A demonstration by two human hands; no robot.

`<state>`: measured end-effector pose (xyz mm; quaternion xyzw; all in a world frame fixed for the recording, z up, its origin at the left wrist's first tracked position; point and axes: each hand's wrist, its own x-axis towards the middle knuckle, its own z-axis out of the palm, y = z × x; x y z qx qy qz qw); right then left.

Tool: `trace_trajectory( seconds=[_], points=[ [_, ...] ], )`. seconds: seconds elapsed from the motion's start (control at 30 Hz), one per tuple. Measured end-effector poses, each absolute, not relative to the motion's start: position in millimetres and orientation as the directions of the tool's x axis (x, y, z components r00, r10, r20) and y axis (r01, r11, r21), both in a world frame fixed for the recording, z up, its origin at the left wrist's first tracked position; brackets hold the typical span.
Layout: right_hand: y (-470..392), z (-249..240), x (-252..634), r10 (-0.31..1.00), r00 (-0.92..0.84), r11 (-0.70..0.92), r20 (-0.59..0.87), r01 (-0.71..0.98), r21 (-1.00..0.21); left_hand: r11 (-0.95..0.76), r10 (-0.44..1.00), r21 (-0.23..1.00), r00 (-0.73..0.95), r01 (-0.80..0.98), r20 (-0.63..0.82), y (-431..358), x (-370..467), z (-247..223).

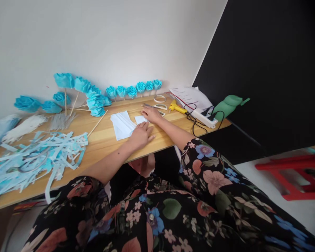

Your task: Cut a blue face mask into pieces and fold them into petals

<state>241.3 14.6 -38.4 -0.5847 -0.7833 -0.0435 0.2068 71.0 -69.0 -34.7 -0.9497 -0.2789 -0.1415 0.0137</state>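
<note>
My left hand [141,135] lies palm down with its fingers stretched, at the right edge of a pale, pleated sheet [121,125] that looks like the body of a face mask. Just beyond it, my right hand [151,114] rests over a small white piece [141,119], its fingers slightly bent and touching the piece's right side. Scissors [160,106] lie right behind the right hand, blades pointing left. Another handle loop shows partly beside that hand. Neither hand lifts anything off the wooden table [99,131].
Blue paper-like flowers [132,91] on sticks line the wall, with more at left [27,104]. A heap of pale strips [42,159] covers the table's left end. At right are a yellow glue gun [177,106], power strip [204,117], papers [191,97] and green object [228,105]. A red stool [295,171] stands right.
</note>
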Motion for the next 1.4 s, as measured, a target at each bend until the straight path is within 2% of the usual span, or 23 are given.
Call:
trace_trajectory(
  seconds=[0.7,1.2,1.4],
  points=[
    [11.5,-42.0,243.6,0.903,-0.216,0.317,0.370,0.918,-0.239,-0.805,0.592,0.169,0.790,0.568,0.162,-72.1,72.1,-25.0],
    [14.3,-45.0,250.3,0.895,-0.210,0.331,0.394,0.904,-0.270,-0.816,0.573,0.253,0.785,0.520,0.236,-67.3,70.4,-35.0],
    [15.0,-46.4,251.0,0.897,-0.211,0.321,0.388,0.915,-0.244,-0.824,0.562,0.257,0.787,0.505,0.255,-65.7,68.8,-34.6]
  ],
)
